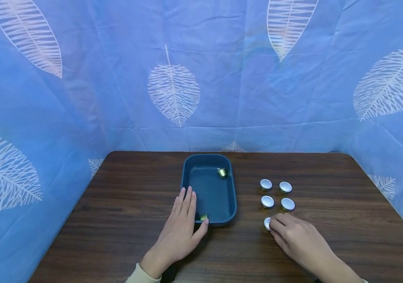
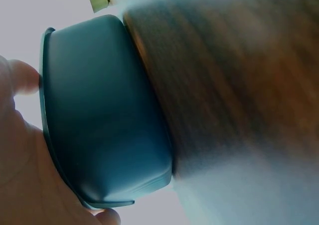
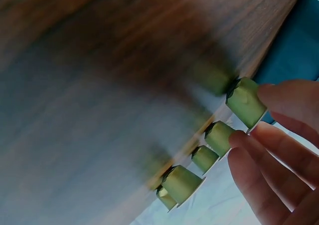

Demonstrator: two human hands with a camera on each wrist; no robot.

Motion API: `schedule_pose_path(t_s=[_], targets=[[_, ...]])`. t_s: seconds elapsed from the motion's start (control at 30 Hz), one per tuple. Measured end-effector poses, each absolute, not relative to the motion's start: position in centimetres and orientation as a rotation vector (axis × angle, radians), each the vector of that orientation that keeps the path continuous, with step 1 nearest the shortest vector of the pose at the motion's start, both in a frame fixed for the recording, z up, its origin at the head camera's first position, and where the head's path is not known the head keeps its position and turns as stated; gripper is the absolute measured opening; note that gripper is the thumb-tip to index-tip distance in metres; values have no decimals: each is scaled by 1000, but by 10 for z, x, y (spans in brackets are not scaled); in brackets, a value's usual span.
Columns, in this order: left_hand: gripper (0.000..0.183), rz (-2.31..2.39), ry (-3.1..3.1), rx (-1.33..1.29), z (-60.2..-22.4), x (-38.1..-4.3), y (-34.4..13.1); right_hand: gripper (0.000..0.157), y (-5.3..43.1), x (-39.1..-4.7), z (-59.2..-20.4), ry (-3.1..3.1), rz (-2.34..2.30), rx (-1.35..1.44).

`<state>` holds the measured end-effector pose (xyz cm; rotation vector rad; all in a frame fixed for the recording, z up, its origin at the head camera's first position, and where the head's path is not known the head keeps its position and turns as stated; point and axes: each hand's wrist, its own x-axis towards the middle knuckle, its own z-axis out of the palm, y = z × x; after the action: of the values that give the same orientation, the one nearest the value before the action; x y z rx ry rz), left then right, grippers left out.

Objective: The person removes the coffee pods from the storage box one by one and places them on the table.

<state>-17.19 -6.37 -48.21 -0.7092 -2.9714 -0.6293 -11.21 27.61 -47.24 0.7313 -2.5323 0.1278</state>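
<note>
My left hand [image 1: 178,232] rests with straight fingers across the near left corner of a dark blue tray [image 1: 206,157]. In the left wrist view, the thumb and fingers touch the tray's rim and its outer wall [image 2: 99,110] faces the camera. My right hand [image 1: 302,237] pinches a green coffee capsule [image 3: 245,103] with a silver lid, at the near end of the group on the table. Behind it several more lid-up capsules [image 1: 267,202] stand in two columns. Inside the tray lie two capsules, one gold-green [image 1: 222,173] at the far right, another [image 1: 203,217] beside my left thumb.
Everything stands on a dark wooden table [image 1: 134,188] with rounded far corners. A blue cloth [image 1: 219,90] with white leaf prints hangs behind and along both sides. The tray is left of the standing capsules, with a strip of tabletop between.
</note>
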Motion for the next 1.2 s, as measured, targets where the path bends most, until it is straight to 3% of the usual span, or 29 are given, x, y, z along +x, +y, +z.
schedule_pose_path(t_s=[0.23,0.3,0.33,0.47,0.63,0.67,0.8,0.87,0.93,0.97,1.1,1.17,1.2], targets=[[84,-632,-2984,-705,-481,-172,-63,37,277,-111,-472,-2517,118,751],[84,-638,-2983,-713,-480,-171,-63,20,278,-110,-473,-2507,121,755],[84,-637,-2985,-714,-480,-170,-63,20,278,-110,-473,-2499,123,756],[84,-637,-2993,-707,-481,-170,-62,65,278,-110,-473,-2465,128,748],[84,-636,-2997,-695,-481,-171,-62,68,278,-110,-471,-2459,128,739],[84,-634,-2995,-694,-480,-171,-62,63,279,-110,-471,-2465,132,744],[84,-625,-2989,-697,-480,-172,-63,21,279,-110,-471,-2500,108,747],[84,-621,-2982,-700,-480,-171,-63,29,279,-109,-472,-2511,97,758],[84,-619,-2981,-701,-480,-171,-63,19,278,-109,-472,-2505,94,761],[84,-618,-2980,-701,-480,-171,-63,23,278,-109,-472,-2501,101,763],[85,-622,-2980,-700,-480,-171,-63,68,277,-110,-473,-2490,127,760],[84,-622,-2979,-701,-480,-171,-63,63,278,-110,-473,-2502,133,758],[84,-622,-2978,-701,-480,-171,-63,52,278,-110,-473,-2512,133,757]])
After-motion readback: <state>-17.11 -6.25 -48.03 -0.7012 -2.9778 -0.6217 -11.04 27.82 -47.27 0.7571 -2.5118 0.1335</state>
